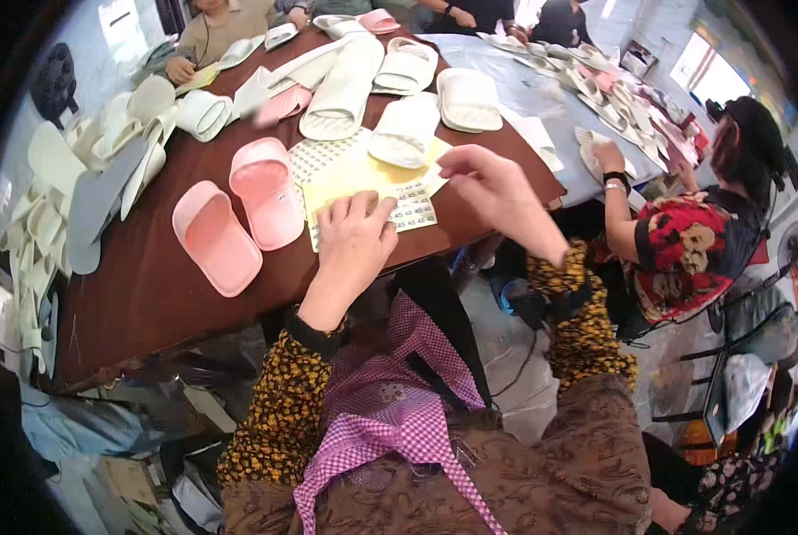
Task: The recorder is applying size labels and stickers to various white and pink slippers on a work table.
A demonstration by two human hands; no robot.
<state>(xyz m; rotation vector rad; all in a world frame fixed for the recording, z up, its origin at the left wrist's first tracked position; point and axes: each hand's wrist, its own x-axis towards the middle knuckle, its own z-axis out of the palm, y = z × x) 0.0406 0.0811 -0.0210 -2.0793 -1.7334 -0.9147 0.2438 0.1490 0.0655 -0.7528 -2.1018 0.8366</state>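
Left hand (pixel 356 234) on label sheet (pixel 418 217)

At centre left, the pink slippers (pixel 270 209) looked like smooth moulded plastic foam with a soft sheen; the white slipper (pixel 405 129) at upper centre looked similar. The label sheet (pixel 421 217) and yellow sheet (pixel 350 171) seemed thin, smooth paper. The brown desk (pixel 131 308) appeared mostly matt. At lower centre, the checked apron (pixel 399 432) was soft, matt cloth, creased in folds.
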